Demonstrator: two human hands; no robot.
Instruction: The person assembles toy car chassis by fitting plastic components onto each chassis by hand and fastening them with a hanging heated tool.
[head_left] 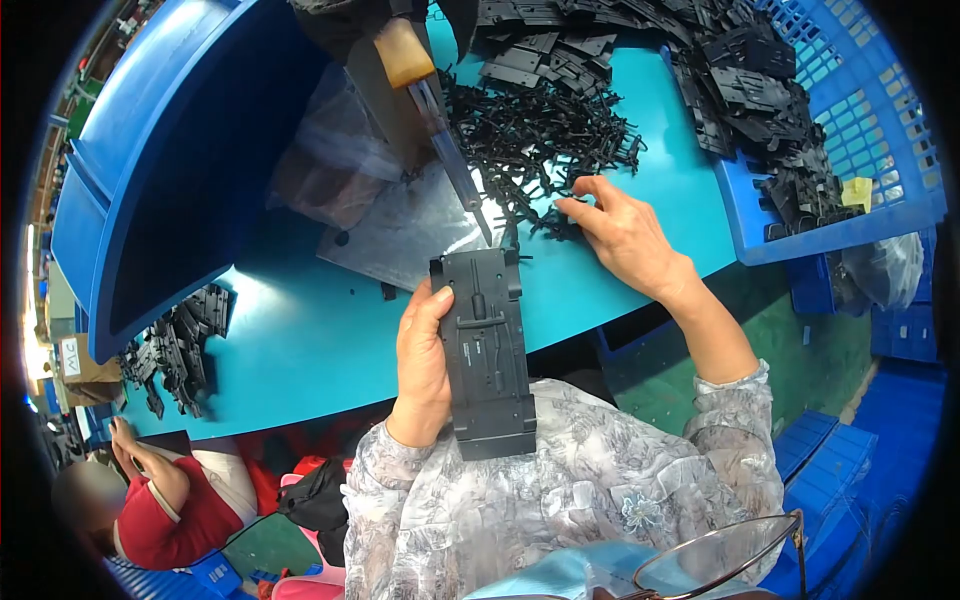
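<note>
My left hand (422, 350) grips the left edge of a long black plastic housing part (485, 350), held in front of my body. The part has a raised crossbar and moulded ridges. My right hand (625, 235) is at the near edge of a pile of small black plastic pieces (545, 130). Its thumb and index finger are curved, with a gap between them; the other fingertips are partly hidden among the pieces. A pointed tool (450, 150) with an amber section and slim metal shaft comes down from above, its tip just over the part's far end.
A large blue bin (150, 150) stands at the left, beside black parts (185, 345). Clear plastic bags (400, 235) lie on the turquoise table (300, 370). Black panels fill a blue basket (880, 215) at the right. Another person (170, 500) sits at the lower left.
</note>
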